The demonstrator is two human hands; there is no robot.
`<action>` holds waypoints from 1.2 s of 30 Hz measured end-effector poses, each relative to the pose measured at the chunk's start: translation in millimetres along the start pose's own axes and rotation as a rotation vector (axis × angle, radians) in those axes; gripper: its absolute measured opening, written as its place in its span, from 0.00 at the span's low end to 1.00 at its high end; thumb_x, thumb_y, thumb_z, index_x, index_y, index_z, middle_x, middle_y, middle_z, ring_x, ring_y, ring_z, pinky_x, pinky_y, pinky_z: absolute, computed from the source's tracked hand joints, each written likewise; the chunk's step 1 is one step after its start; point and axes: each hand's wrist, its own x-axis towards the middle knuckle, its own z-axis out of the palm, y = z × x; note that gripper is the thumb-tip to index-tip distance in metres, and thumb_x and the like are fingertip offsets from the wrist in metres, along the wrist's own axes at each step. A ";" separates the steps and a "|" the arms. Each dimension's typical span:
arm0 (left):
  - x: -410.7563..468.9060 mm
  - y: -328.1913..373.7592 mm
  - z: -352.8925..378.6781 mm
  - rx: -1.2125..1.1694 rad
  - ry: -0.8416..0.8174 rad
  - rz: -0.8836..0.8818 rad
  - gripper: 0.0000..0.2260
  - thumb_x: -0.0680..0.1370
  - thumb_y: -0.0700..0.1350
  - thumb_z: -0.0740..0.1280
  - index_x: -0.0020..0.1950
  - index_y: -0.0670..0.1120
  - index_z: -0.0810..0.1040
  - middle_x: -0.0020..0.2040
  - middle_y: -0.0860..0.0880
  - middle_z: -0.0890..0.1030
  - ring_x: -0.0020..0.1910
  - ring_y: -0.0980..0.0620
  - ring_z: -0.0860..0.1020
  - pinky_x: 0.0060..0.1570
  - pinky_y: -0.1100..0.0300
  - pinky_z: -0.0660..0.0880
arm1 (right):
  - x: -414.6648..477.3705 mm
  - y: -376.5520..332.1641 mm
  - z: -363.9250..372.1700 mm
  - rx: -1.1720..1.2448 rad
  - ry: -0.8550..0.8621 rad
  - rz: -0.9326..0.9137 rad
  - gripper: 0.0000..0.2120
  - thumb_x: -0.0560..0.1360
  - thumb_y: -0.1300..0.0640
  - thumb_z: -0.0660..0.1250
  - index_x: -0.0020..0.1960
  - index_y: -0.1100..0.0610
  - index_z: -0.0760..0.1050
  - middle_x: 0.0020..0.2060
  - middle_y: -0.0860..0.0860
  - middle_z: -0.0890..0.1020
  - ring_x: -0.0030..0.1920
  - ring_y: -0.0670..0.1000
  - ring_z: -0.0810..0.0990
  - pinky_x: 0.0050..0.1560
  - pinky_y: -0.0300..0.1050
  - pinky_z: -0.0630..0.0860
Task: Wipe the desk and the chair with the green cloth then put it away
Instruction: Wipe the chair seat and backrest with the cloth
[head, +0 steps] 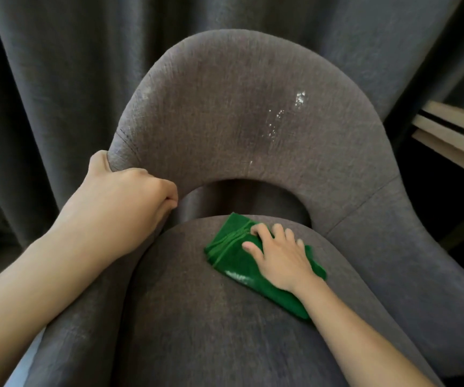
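Note:
A grey fabric chair (239, 113) fills the view, with a curved backrest and a rounded seat cushion below it. The folded green cloth (226, 254) lies on the back part of the seat. My right hand (279, 256) lies flat on the cloth, fingers spread, pressing it onto the cushion. My left hand (130, 196) grips the left edge of the backrest where it meets the armrest, fingers curled around the fabric. Shiny wet streaks show on the right side of the backrest.
Dark grey curtains (43, 79) hang behind the chair. At the right edge is a pale desk edge (454, 132) with a dark gap below it. The chair's right armrest (409, 247) curves down toward the front.

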 end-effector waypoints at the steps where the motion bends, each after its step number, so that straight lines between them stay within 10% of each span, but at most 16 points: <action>1: -0.3 0.3 -0.9 0.000 -0.020 -0.010 0.12 0.78 0.52 0.59 0.43 0.57 0.82 0.34 0.53 0.81 0.38 0.48 0.80 0.53 0.44 0.67 | 9.6 0.7 -0.8 0.000 0.005 0.012 0.22 0.81 0.35 0.48 0.69 0.45 0.63 0.62 0.55 0.71 0.64 0.61 0.69 0.62 0.62 0.67; 14: 0.7 -1.7 6.1 0.046 -0.022 -0.027 0.12 0.79 0.53 0.58 0.47 0.60 0.82 0.37 0.54 0.80 0.41 0.49 0.79 0.51 0.48 0.63 | -132.5 -21.6 7.4 -0.027 0.130 -0.246 0.19 0.80 0.34 0.45 0.57 0.43 0.68 0.43 0.47 0.77 0.44 0.53 0.81 0.36 0.50 0.77; 18: 1.0 -1.7 7.2 0.030 0.014 0.000 0.07 0.74 0.54 0.67 0.40 0.58 0.84 0.31 0.53 0.78 0.34 0.46 0.78 0.48 0.46 0.66 | -83.4 -17.7 4.8 -0.038 0.123 -0.208 0.19 0.81 0.35 0.45 0.60 0.45 0.65 0.51 0.50 0.78 0.52 0.57 0.78 0.44 0.54 0.75; 25: 1.2 2.6 -1.7 0.009 -0.123 -0.075 0.21 0.70 0.67 0.55 0.43 0.60 0.84 0.36 0.55 0.80 0.43 0.51 0.80 0.56 0.46 0.65 | 45.2 -4.0 5.3 0.017 0.187 0.087 0.21 0.83 0.40 0.49 0.70 0.50 0.65 0.59 0.59 0.77 0.58 0.63 0.76 0.52 0.56 0.74; 36: 2.8 -0.6 9.4 0.097 -0.011 0.012 0.22 0.67 0.70 0.58 0.33 0.57 0.83 0.26 0.55 0.74 0.31 0.49 0.77 0.47 0.44 0.69 | -107.4 -18.8 4.9 0.033 0.027 -0.175 0.26 0.74 0.24 0.45 0.58 0.41 0.64 0.50 0.45 0.70 0.54 0.52 0.73 0.51 0.51 0.73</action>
